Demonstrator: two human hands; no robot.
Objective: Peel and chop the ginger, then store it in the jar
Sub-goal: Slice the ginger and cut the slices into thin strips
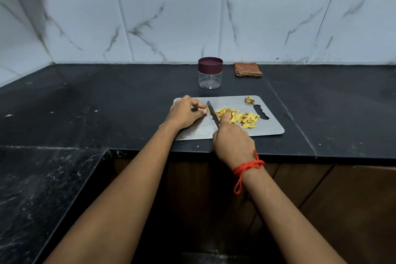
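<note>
A steel cutting board (267,128) lies on the black counter. Yellow ginger strips (242,117) are heaped in its middle, and a small pile of ginger peel (249,99) sits at its far edge. My right hand (232,141) grips a knife (212,113) by the handle, its blade pointing away on the board just left of the strips. My left hand (186,113) rests on the board's left end with its fingers curled, fingertips near the blade; I cannot see anything held in it. A clear jar (210,78) with a maroon lid (210,64) stands behind the board, lid on.
A folded brown checked cloth (247,69) lies by the tiled wall, right of the jar. The black counter (107,103) runs wide on both sides and turns toward me at the lower left. Wooden cabinet fronts sit below the counter edge.
</note>
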